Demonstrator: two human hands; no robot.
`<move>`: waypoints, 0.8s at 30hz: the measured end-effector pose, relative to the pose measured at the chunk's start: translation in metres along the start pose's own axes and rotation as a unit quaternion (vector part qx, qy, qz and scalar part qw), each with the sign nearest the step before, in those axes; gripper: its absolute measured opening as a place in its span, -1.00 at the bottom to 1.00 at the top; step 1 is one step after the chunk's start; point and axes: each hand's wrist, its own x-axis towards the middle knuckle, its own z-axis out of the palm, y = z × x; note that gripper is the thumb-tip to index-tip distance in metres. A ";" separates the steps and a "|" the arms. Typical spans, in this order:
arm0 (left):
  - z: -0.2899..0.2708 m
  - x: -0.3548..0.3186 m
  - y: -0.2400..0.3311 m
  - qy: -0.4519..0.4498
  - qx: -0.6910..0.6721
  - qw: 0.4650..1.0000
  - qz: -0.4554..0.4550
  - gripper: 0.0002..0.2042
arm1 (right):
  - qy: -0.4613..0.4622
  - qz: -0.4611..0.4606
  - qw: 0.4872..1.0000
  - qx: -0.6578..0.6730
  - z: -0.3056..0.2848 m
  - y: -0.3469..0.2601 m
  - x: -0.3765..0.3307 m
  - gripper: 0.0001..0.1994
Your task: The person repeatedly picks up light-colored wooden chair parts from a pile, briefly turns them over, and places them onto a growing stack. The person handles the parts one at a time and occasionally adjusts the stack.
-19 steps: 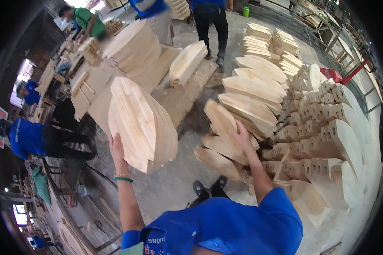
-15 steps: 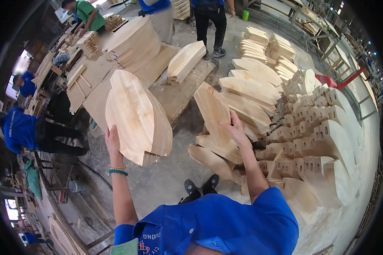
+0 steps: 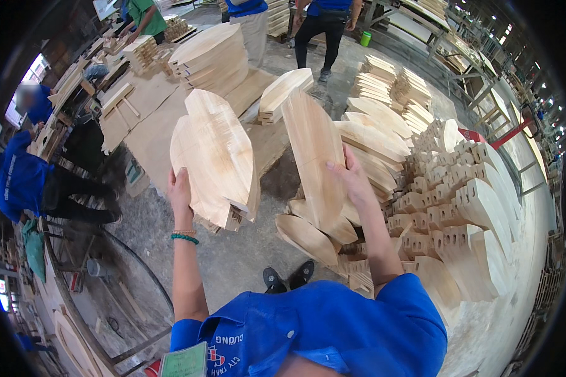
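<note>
Fingers point(image 3: 341, 164) of the right hand point(image 3: 352, 182) curl over the edge of a tall, upright wooden panel point(image 3: 314, 160), gripping it above the heap of cut wooden pieces point(image 3: 459, 207). Left hand point(image 3: 180, 191) clamps the near edge of a stack of leaf-shaped boards point(image 3: 217, 157), held up off the concrete floor point(image 3: 233, 257) just beside that panel. Black shoes point(image 3: 287, 276) stand below. Around them lie flat plywood sheets point(image 3: 151, 119) and more timber stacks point(image 3: 214, 56), with workers in blue point(image 3: 25, 179) nearby.
</note>
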 end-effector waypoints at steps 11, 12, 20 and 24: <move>0.005 -0.002 0.035 0.031 0.334 0.920 0.203 -0.43 | -0.114 0.091 0.976 0.165 0.124 -0.063 0.100 -0.48; 0.002 0.003 0.045 0.028 0.376 0.894 0.242 -0.42 | -0.120 0.094 0.976 0.156 0.146 -0.068 0.110 -0.50; 0.060 0.006 0.059 -0.147 -0.018 0.986 0.075 -0.39 | -0.227 0.059 0.969 0.080 0.123 -0.025 0.121 -0.60; 0.100 -0.041 0.069 -0.079 -0.040 0.994 -0.058 -0.35 | -0.097 0.076 0.991 0.049 0.018 0.022 0.099 -0.63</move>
